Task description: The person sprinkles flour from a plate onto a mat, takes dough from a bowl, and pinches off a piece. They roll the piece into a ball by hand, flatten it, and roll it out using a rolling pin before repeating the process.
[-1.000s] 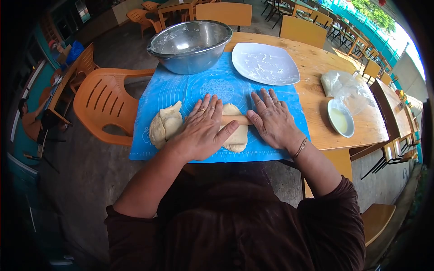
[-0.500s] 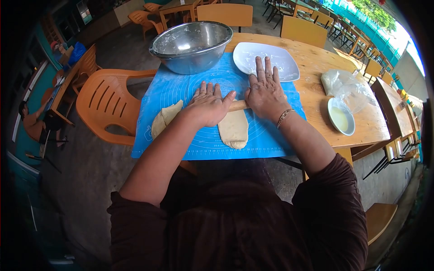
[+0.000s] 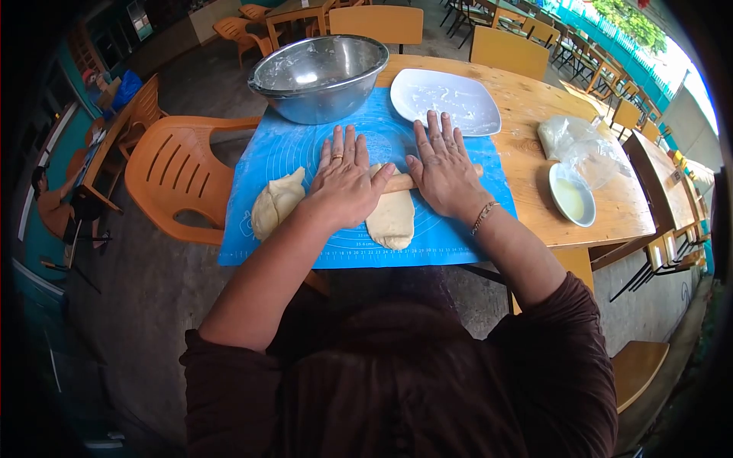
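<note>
Under both palms lies a wooden rolling pin, set across a flattened piece of dough. My left hand rests flat on the pin's left part, fingers stretched forward, with a ring on one finger. Over the right part, my right hand is also flat with its fingers spread, and the pin's end sticks out beyond it. A second lump of dough sits beside my left forearm. Both pieces lie on a blue silicone mat with printed circles and a ruler edge.
A steel mixing bowl and a floury white plate stand at the mat's far side. To the right are a plastic bag and a small bowl of pale liquid. An orange chair is left of the table.
My left hand has turned and slid forward, its fingers now straighter. My right hand has come slightly back, and more of the pin's right end shows. The second dough lump is more exposed.
</note>
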Tool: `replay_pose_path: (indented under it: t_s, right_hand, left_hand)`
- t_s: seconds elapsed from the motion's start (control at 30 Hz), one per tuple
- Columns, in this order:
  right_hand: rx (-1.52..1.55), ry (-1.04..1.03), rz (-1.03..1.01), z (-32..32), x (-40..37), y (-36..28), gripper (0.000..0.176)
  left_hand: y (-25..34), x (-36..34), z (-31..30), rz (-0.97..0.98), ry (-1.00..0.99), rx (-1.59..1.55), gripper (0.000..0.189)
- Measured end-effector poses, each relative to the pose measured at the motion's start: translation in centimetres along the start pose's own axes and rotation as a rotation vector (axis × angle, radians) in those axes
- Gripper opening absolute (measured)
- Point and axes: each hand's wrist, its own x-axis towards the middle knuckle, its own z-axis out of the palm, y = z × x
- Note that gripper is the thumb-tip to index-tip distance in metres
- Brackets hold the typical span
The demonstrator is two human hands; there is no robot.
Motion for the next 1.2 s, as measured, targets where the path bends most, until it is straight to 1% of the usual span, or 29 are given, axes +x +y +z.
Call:
replay_pose_path:
  t_s: [0.1, 0.17, 0.23, 0.27, 0.33, 0.37, 0.43, 0.57, 0.63, 0.67, 0.73, 0.77, 0.8, 0.83, 0.87, 0.93, 1.1, 1.17, 1.2]
  right_hand:
    - [0.022, -0.006, -0.008, -0.6, -1.3, -0.1, 0.065]
    - [0.035, -0.071, -0.001, -1.3, -2.2, -0.5, 0.070]
    - [0.020, -0.067, -0.013, -1.9, -3.3, -0.9, 0.071]
    - [0.005, -0.062, -0.025, -2.3, -4.0, -1.1, 0.072]
    - [0.038, -0.058, -0.056, -3.2, -5.5, -1.4, 0.073]
    - [0.073, -0.050, -0.083, -3.6, -6.2, -1.6, 0.075]
    - [0.076, -0.072, -0.097, -4.6, -7.3, -1.8, 0.075]
    - [0.098, -0.137, -0.106, -4.9, -7.1, -1.6, 0.076]
    - [0.040, -0.152, -0.071, -4.2, -5.9, -1.6, 0.076]
    - [-0.019, -0.169, -0.034, -3.7, -5.1, -1.6, 0.076]
    - [-0.064, -0.156, -0.009, -2.7, -3.4, -1.3, 0.075]
    - [-0.107, -0.149, 0.017, -2.3, -2.6, -1.2, 0.074]
    - [-0.106, -0.148, 0.015, -1.9, -1.8, -1.0, 0.074]
    - [-0.145, -0.088, -0.007, -1.5, -1.1, -0.9, 0.072]
    - [-0.186, -0.029, -0.029, -1.2, -0.4, -0.8, 0.069]
    - [-0.199, -0.008, -0.027, -0.5, 0.8, -0.9, 0.066]
    - [-0.212, 0.010, 0.010, 0.4, 2.4, -1.1, 0.059]
    - [-0.175, -0.059, -0.001, 0.1, 2.4, -1.1, 0.058]
    - [-0.178, -0.056, -0.001, 0.1, 2.3, -1.0, 0.058]
  left_hand:
    - [0.3, -1.4, 0.1, 0.070, 0.042, -0.012, 0.078]
    - [0.5, -2.4, 0.1, 0.097, 0.065, -0.021, 0.078]
    - [0.7, -3.6, 0.3, 0.176, 0.139, 0.019, 0.078]
    - [0.7, -4.2, 0.3, 0.173, 0.140, 0.017, 0.078]
    - [0.9, -5.5, 0.4, 0.260, 0.191, -0.001, 0.080]
    - [0.9, -6.1, 0.4, 0.257, 0.192, -0.003, 0.080]
    - [0.8, -6.9, 0.4, 0.321, 0.185, -0.085, 0.081]
    - [0.7, -6.6, 0.3, 0.320, 0.146, -0.075, 0.081]
    - [0.7, -5.1, 0.1, 0.210, 0.086, -0.077, 0.083]
    - [0.8, -4.3, -0.1, 0.211, 0.090, -0.075, 0.083]
    - [0.9, -2.4, -0.4, 0.065, 0.053, -0.054, 0.084]
    - [0.8, -1.4, -0.4, 0.064, 0.056, -0.052, 0.084]
    - [0.6, -0.4, -0.2, 0.012, 0.054, -0.048, 0.084]
    - [0.4, 0.5, -0.1, -0.038, 0.051, -0.045, 0.083]
    - [0.2, 1.4, 0.1, -0.038, 0.051, -0.045, 0.083]
    - [0.1, 3.0, 0.3, -0.136, 0.052, 0.011, 0.081]
    - [-0.2, 4.9, 1.0, -0.196, 0.079, -0.005, 0.079]
    - [-0.2, 4.9, 1.2, -0.198, 0.089, -0.014, 0.078]
    - [-0.1, 4.5, 1.0, -0.194, 0.074, -0.007, 0.077]
